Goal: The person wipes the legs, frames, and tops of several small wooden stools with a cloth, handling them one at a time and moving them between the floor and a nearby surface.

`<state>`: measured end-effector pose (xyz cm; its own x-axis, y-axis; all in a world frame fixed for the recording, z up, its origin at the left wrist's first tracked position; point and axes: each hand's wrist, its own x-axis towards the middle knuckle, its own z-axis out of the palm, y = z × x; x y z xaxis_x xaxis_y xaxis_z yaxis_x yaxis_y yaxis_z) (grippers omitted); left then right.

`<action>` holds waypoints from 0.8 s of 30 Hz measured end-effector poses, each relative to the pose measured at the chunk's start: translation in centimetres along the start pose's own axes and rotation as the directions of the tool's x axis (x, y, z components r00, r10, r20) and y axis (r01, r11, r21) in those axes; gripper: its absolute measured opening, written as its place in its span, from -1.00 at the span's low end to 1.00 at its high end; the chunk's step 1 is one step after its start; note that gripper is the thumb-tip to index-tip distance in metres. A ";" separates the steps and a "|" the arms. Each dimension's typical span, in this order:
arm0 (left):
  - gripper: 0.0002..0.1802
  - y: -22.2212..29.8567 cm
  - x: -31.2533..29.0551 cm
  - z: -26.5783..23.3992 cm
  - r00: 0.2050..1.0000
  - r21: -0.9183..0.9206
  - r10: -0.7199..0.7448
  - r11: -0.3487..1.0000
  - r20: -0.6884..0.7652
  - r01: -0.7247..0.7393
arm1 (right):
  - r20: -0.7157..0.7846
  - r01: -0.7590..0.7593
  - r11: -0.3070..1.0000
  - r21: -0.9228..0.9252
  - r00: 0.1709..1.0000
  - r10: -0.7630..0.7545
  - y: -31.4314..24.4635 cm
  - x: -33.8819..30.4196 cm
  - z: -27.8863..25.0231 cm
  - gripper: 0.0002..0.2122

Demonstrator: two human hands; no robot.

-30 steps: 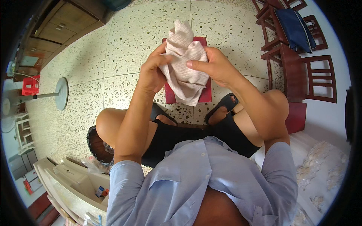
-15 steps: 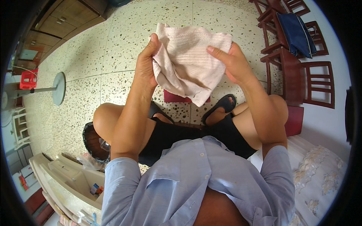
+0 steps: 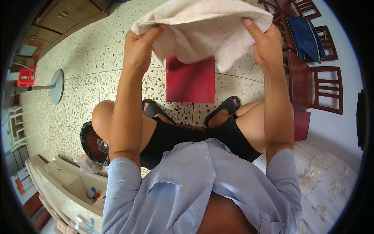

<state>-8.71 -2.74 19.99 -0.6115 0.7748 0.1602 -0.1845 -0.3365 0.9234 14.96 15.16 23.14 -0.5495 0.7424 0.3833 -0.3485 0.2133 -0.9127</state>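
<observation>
The person sat with both arms raised out in front, a pale cream towel stretched between the two hands. The left hand was closed over the towel's left edge, fingers curled into the cloth near that corner. The right hand pinched the right edge, thumb on the near face and fingers tucked behind the fabric. Between the two grips the towel ran as a wide band held up in the air, touching nothing but the hands; its top hem was pulled fairly straight, while the middle sagged and a loose flap hung down toward the right grip.

Directly below the hanging cloth, on the speckled terrazzo floor, stood a low red stool, well clear of the towel. The person's feet in black sandals rested just at the stool's near edge. Dark wooden chairs stood along the floor's right edge, one bearing a blue bag. Toward the left edge of the floor stood the round base of a fan.
</observation>
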 end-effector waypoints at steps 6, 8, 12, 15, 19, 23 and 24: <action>-0.65 2.1 0.1 0.6 0.999 -0.181 -0.014 0.983 0.032 0.019 | 0.099 0.064 0.995 -0.077 0.994 -0.056 0.8 0.0 -0.4 -0.74; -0.61 2.0 -0.1 1.2 0.997 -0.169 -0.016 0.985 0.081 0.030 | 0.057 -0.016 0.994 -0.108 0.998 0.022 1.4 0.4 -0.2 -0.76; -0.50 0.7 -0.2 0.6 0.979 0.740 -0.107 0.670 0.171 -0.056 | 0.091 -0.110 0.990 -0.085 0.989 0.118 3.8 0.7 -1.2 -0.77; -0.72 0.4 -0.4 -0.2 0.995 0.818 0.036 0.567 0.092 -0.096 | 0.096 -0.156 0.978 -0.142 0.981 0.170 2.8 -0.5 -1.0 -0.75; -0.76 0.7 -0.3 -1.3 0.972 0.758 0.199 0.613 0.126 -0.224 | 0.091 -0.156 0.987 0.033 0.984 0.152 3.6 -0.3 -4.5 -0.71; -0.76 2.4 -2.4 -2.2 0.924 0.729 -0.080 0.641 0.373 -0.239 | 0.422 -0.162 0.858 -0.487 0.816 0.394 -0.9 -2.1 -5.4 -0.66; -0.74 2.3 -2.8 -2.3 0.838 0.716 -0.107 0.583 0.536 -0.384 | 0.423 -0.163 0.858 -0.486 0.816 0.395 -1.0 -2.4 -5.2 -0.66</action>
<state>-9.24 -6.93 20.88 -0.0806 0.9716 0.2225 0.6780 -0.1103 0.7268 20.57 16.45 22.40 -0.9069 0.4212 0.0124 0.1598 0.3711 -0.9147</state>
